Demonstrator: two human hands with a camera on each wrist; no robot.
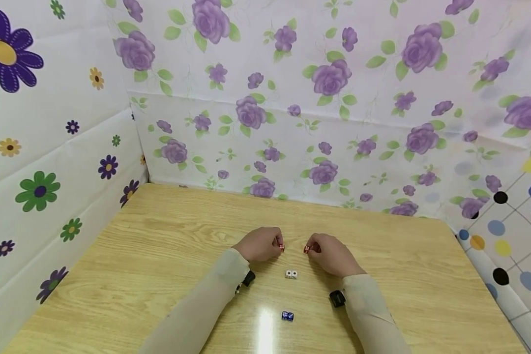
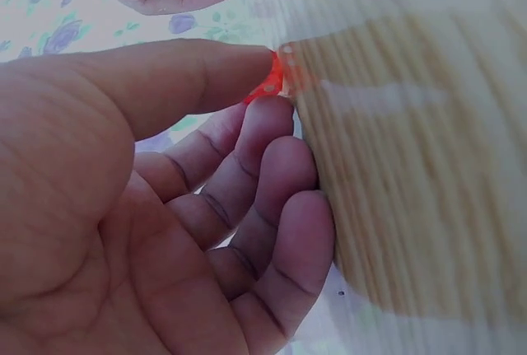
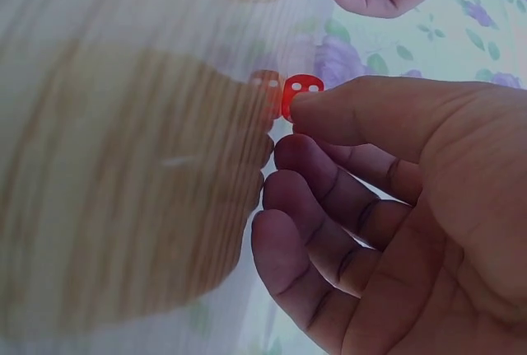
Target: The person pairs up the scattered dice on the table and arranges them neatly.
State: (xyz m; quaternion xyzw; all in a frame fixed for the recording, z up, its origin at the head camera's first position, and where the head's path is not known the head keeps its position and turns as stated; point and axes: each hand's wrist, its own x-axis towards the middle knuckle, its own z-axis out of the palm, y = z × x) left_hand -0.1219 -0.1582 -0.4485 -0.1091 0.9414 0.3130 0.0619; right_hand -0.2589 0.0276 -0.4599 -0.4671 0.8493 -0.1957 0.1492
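Note:
Two red dice with white pips are at the hands. My left hand [image 1: 262, 244] pinches one red die [image 1: 281, 248] between thumb and fingers, low over the table. In the left wrist view the thumb covers much of that die [image 2: 268, 81]. A short gap to the right, my right hand [image 1: 332, 253] pinches the other red die [image 1: 307, 249]; its thumb overlaps the die's face [image 3: 301, 87] in the right wrist view. Closer to me, two white dice [image 1: 291, 274] sit side by side between the forearms. Nearer still lie two blue dice [image 1: 287, 316], also side by side.
The wooden table [image 1: 181, 221] runs back to a floral cloth wall [image 1: 292, 142]. More patterned cloth stands at the left [image 1: 40, 157] and at the right [image 1: 513, 246]. Dark wrist devices [image 1: 337, 298] sit on both forearms.

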